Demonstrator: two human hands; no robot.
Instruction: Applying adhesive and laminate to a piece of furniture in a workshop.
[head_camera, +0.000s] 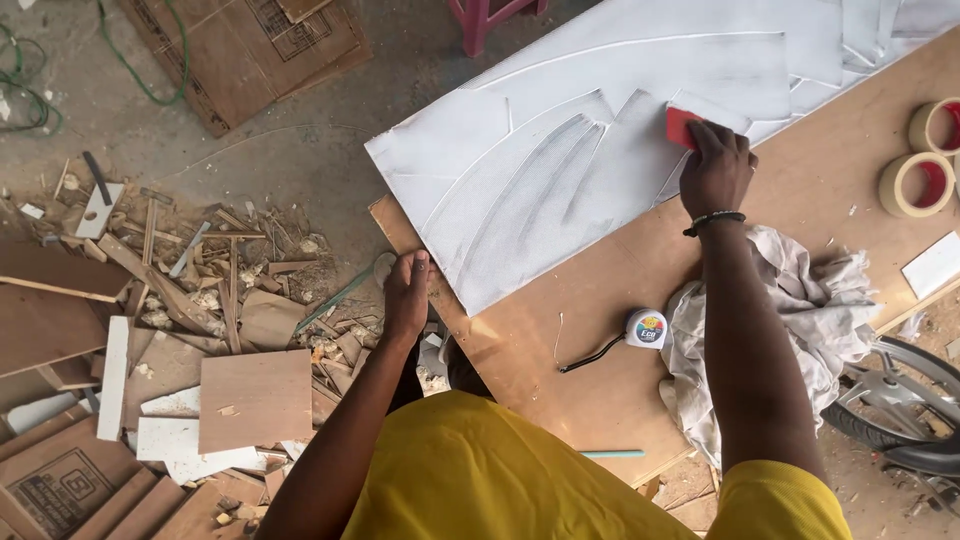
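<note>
Nearby, a tape measure (647, 328) and a crumpled rag (790, 320) lay beside your right forearm, with two masking tape rolls (925, 160) further off and wood offcuts (200, 290) heaped on the floor to your left. Your right hand (716, 170) gripped a red sanding block (681, 124), mostly hidden under your fingers, on the white panel (560, 170), whose long axis ran diagonally up to the right. Your left hand (407, 295) rested curled on the plywood bench (560, 340) edge, holding nothing
</note>
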